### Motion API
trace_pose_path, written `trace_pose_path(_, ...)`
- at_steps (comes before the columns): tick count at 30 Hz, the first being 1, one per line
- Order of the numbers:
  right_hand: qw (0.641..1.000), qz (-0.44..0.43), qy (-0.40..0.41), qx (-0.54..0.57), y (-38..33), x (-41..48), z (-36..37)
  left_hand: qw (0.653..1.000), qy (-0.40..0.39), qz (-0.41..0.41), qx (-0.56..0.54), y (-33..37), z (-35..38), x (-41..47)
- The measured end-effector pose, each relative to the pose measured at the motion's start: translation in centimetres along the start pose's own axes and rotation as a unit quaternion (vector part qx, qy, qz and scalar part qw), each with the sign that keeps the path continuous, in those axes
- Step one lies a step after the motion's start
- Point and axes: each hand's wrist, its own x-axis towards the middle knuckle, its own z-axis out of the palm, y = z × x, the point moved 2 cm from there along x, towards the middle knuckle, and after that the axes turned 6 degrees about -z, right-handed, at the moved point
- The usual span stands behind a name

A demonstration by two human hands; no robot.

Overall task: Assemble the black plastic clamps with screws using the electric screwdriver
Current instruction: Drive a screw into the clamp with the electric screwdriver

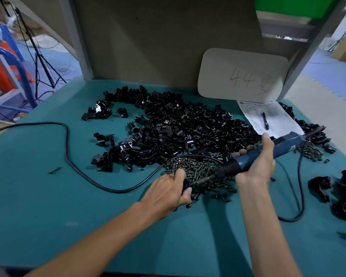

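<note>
A big heap of black plastic clamps [180, 126] covers the middle of the green table [48, 206]. A pile of dark screws [198, 168] lies in front of it. My right hand [256, 162] grips the blue electric screwdriver [268, 150], held nearly level with its bit pointing left. My left hand [168, 190] grips a black clamp [188, 186] over the screw pile, and the bit tip meets that clamp. My fingers hide most of the clamp.
A black power cable [66, 148] loops across the table's left half. A lone screw [55, 169] lies left. More clamps [342, 194] sit at the right edge, with another screw pile [310, 150]. A paper with a pen [266, 120] and a white card [242, 74] stand behind.
</note>
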Motion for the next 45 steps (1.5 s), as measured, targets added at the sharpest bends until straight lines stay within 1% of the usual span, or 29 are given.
trace_pose_path(6, 1.000, -0.013, -0.004, 0.003, 0.8, 0.0, 0.5, 1.000, -0.009, -0.005, -0.004, -0.3, 0.1, 0.0)
trace_pose_path(10, 0.998, 0.013, -0.052, 0.023, 1.3, 0.5, 0.3, 0.999, -0.032, 0.001, -0.026, -0.4, 0.2, 0.0)
trace_pose_path(13, 0.993, 0.024, -0.097, 0.059, 1.8, 0.5, 0.3, 0.997, -0.054, 0.000, -0.049, -0.7, 0.3, -0.1)
trace_pose_path(15, 0.992, 0.022, -0.105, 0.066, 1.9, 0.3, 0.3, 0.997, -0.057, 0.003, -0.053, -0.8, 0.3, -0.2)
trace_pose_path(17, 0.995, 0.011, -0.089, 0.051, 1.9, 0.1, 0.4, 0.998, -0.050, 0.003, -0.045, -0.7, 0.4, -0.1)
trace_pose_path(22, 0.998, -0.055, 0.009, -0.019, 1.7, -0.7, 0.8, 1.000, -0.012, -0.006, -0.018, -0.7, 0.4, -0.1)
trace_pose_path(26, 0.996, -0.071, 0.044, -0.043, 1.6, -1.0, 1.0, 1.000, 0.002, -0.010, -0.025, -0.8, 0.6, 0.0)
trace_pose_path(30, 0.995, -0.073, 0.054, -0.047, 1.5, -1.1, 0.9, 1.000, 0.018, -0.009, -0.018, -0.8, 0.6, 0.0)
trace_pose_path(45, 0.996, -0.065, 0.035, -0.044, 1.5, -0.9, 1.1, 1.000, 0.012, 0.009, -0.016, -0.9, 0.9, 0.1)
